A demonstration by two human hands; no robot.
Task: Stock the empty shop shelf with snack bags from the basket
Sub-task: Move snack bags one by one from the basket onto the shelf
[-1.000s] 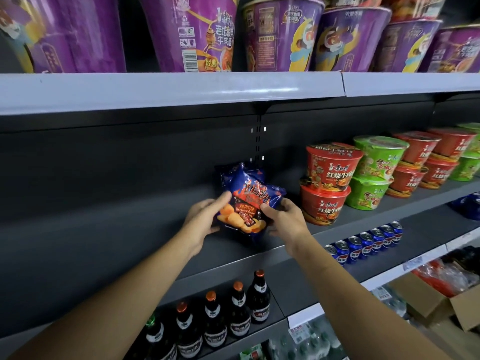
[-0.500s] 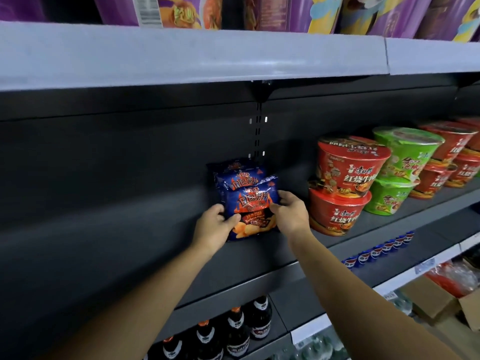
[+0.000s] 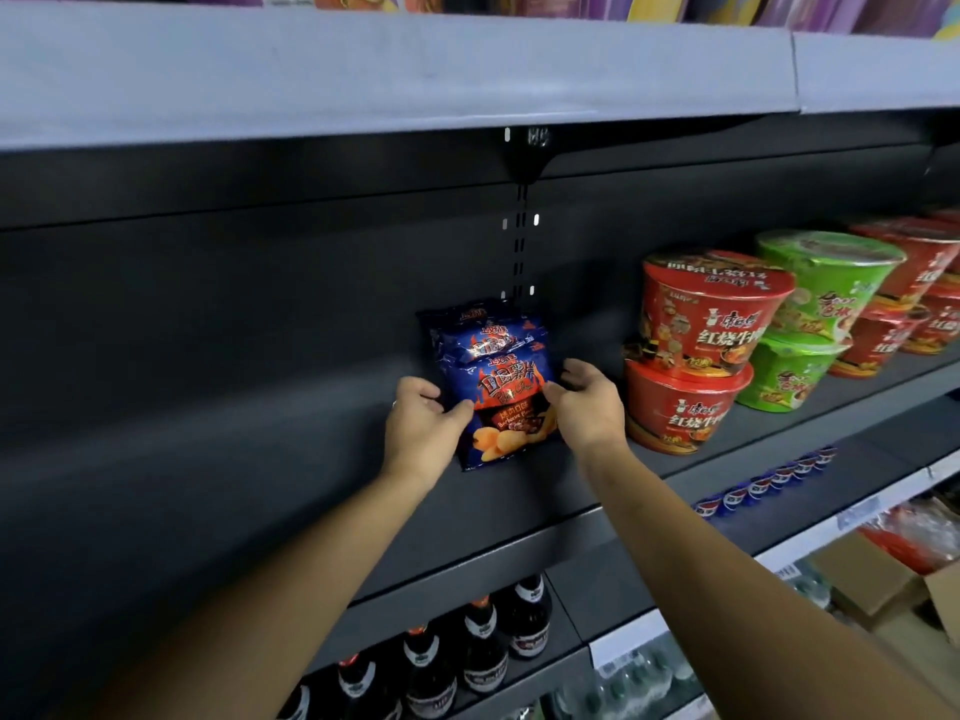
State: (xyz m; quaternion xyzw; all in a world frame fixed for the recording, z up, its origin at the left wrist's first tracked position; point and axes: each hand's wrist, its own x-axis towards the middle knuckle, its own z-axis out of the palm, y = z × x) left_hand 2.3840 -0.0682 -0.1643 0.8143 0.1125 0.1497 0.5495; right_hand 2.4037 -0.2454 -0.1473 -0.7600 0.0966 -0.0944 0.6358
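snack bags (image 3: pixel 498 392) upright on shelf (image 3: pixel 208 491), between hands

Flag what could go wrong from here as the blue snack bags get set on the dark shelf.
1. The front snack bag stands upright, steadied only by the left hand and right hand; on release it may tip forward off the shelf.
2. The bags behind lean in a loose row and could slump sideways.
3. The right hand is near the stacked red noodle bowls; withdrawing could nudge them.

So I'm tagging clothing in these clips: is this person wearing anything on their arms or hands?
Both forearms are bare as far as the picture shows, no sleeves or gloves. The left hand seems to have a thin ring on one finger; the right hand shows nothing worn.
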